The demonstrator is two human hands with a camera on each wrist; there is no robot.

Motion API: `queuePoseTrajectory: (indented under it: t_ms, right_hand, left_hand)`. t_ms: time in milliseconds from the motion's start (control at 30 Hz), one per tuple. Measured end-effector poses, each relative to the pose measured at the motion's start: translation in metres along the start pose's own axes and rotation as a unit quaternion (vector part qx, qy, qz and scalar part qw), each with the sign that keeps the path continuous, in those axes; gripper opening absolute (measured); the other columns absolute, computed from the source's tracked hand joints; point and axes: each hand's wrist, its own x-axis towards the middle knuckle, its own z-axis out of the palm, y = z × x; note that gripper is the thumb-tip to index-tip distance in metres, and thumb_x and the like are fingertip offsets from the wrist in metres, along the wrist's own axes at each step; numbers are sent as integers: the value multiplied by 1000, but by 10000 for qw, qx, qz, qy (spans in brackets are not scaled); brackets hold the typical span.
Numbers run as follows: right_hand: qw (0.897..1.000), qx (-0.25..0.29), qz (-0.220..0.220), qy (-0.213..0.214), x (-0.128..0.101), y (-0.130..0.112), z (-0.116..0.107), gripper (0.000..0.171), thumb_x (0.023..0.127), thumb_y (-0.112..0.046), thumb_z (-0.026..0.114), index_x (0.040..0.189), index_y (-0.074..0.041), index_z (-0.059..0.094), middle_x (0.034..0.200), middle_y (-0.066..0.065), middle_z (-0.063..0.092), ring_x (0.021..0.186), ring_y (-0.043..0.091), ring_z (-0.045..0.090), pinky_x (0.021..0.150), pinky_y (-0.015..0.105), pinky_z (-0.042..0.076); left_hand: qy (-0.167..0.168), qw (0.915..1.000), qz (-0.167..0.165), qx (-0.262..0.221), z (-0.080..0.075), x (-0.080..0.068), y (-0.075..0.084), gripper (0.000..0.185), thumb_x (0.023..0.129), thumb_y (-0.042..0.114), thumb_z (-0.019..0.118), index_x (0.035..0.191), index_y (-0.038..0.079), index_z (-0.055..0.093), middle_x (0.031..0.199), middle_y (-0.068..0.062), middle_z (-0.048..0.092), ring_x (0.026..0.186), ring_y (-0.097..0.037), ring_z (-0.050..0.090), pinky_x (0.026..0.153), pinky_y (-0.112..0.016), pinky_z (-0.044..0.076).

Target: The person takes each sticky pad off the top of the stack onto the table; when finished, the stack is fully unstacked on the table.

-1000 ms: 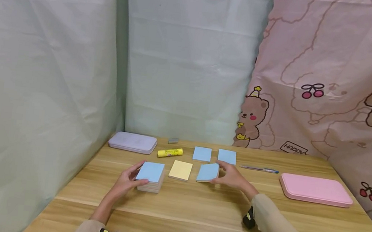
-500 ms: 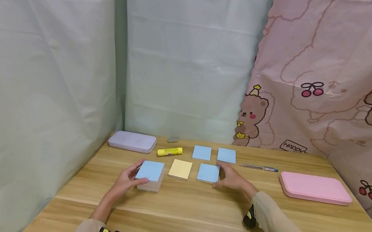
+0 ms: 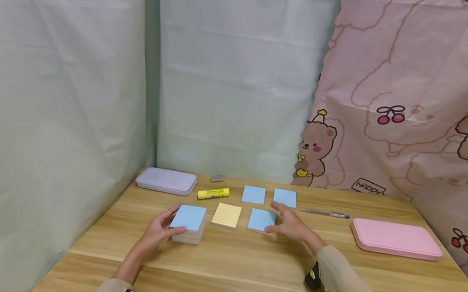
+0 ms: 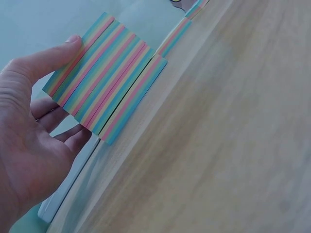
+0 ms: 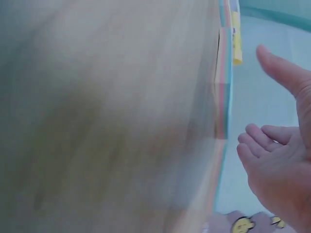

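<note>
My left hand [image 3: 174, 219] holds a thick stack of sticky notes [image 3: 188, 224] with a blue top sheet, near the table's left side. In the left wrist view its thumb [image 4: 48, 60] lies on one face of the striped stack [image 4: 104, 80] and the fingers sit behind it. My right hand [image 3: 281, 220] hovers with relaxed fingers [image 5: 257, 138] just right of a single blue note [image 3: 260, 219] that lies flat. A yellow note [image 3: 226, 214] lies between the stack and that note. Two more blue notes [image 3: 253, 194] [image 3: 285, 197] lie behind.
A yellow glue stick [image 3: 214, 193], a grey eraser [image 3: 217, 178] and a lavender case [image 3: 166, 180] sit at the back left. A pen [image 3: 325, 213] and a pink case [image 3: 395, 239] lie to the right. Curtains close in the table [image 3: 246, 271] at the back and sides.
The blue note that my right hand held tilted now lies flat on the table. The right hand has let it go and its fingers have lifted off. The left hand stayed on the stack.
</note>
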Motion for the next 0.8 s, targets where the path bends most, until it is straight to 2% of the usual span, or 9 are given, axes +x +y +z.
queuePoseTrajectory:
  t_ms: [167, 367, 533, 600, 700, 767, 800]
  right_hand:
    - [9993, 59, -305, 210, 3, -15, 8, 86, 83, -21, 78, 148, 9, 30, 151, 29, 38, 139, 47, 35, 113, 60, 32]
    - [9978, 250, -461, 399, 13, -35, 30, 84, 83, -21, 78, 149, 5, 31, 151, 25, 40, 139, 44, 38, 113, 58, 33]
    - [9974, 376, -493, 377, 24, -55, 54, 82, 84, -23, 76, 149, 2, 33, 152, 22, 41, 141, 41, 37, 114, 57, 34]
    - [9974, 422, -475, 332, 29, -63, 64, 83, 84, -25, 76, 150, 1, 33, 152, 19, 41, 142, 38, 36, 115, 56, 33]
    - [9977, 400, -466, 269, 37, -74, 79, 82, 84, -27, 77, 149, 0, 34, 153, 16, 41, 143, 36, 36, 115, 54, 33]
    - [9979, 362, -482, 225, 43, -81, 89, 80, 84, -28, 77, 148, -1, 36, 152, 16, 42, 142, 35, 37, 115, 53, 34]
    - [9980, 339, -496, 190, 45, -84, 94, 80, 84, -28, 76, 148, -1, 37, 152, 16, 42, 142, 35, 38, 115, 53, 35]
  left_hand:
    - [21, 9999, -18, 133, 0, 0, 1, 79, 86, 10, 74, 152, 3, 31, 159, -18, 29, 145, -38, 30, 114, -29, 32]
    - [-11, 10000, -5, 41, -1, -1, 0, 79, 86, 11, 73, 152, 4, 31, 160, -18, 28, 146, -38, 29, 99, -4, 32]
    - [-37, 10000, -12, -10, -1, -2, 0, 79, 86, 10, 73, 152, 4, 30, 160, -17, 27, 146, -37, 28, 96, -1, 32]
    - [-23, 10000, -11, 24, -1, -2, 0, 79, 86, 10, 73, 152, 4, 30, 160, -17, 28, 146, -37, 29, 100, -6, 33]
    - [-7, 9999, -5, 126, -1, -1, 1, 80, 86, 11, 73, 153, 4, 30, 160, -17, 28, 146, -38, 29, 111, -21, 34]
    - [15, 9999, -2, 151, 0, -1, 1, 80, 86, 11, 73, 153, 3, 29, 160, -17, 28, 146, -38, 29, 114, -30, 32]
    - [26, 9999, 5, 149, 0, -1, 1, 80, 86, 11, 73, 152, 3, 29, 160, -18, 28, 145, -39, 30, 114, -31, 33]
